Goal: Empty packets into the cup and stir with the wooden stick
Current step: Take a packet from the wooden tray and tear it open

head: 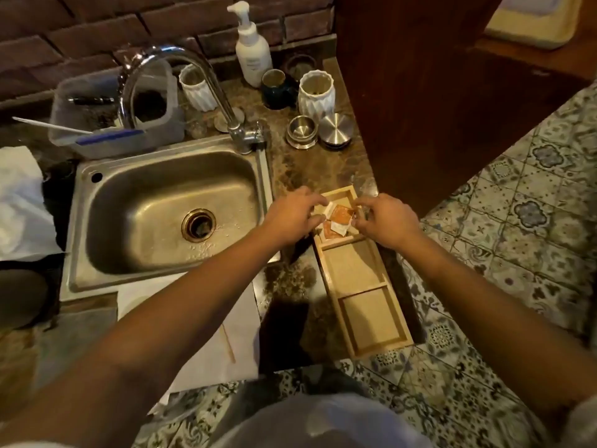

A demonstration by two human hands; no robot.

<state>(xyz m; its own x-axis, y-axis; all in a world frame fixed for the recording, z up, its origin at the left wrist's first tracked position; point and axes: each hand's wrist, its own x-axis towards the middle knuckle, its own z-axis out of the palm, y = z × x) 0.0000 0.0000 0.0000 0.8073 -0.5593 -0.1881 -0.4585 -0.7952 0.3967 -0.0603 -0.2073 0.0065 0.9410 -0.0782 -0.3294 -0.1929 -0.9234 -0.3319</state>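
Free room and obstacles around the wooden tray (361, 282)

The tray's two near compartments lie bare and open from above; its far compartment is crowded by packets (339, 221) and by both hands, left hand (290, 218) and right hand (384, 221). Left of the tray the sink (161, 215) basin stands open, with the faucet (181, 92) arching behind it. Beyond the tray, steel tins (318, 132), white jars (315, 92) and a dark wooden panel (420, 92) block the way.

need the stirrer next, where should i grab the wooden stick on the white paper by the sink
Pinch the wooden stick near its near, lower end, coming straight down from above. It lies flat on the white paper with nothing touching it, so fingers can close across its thin width.
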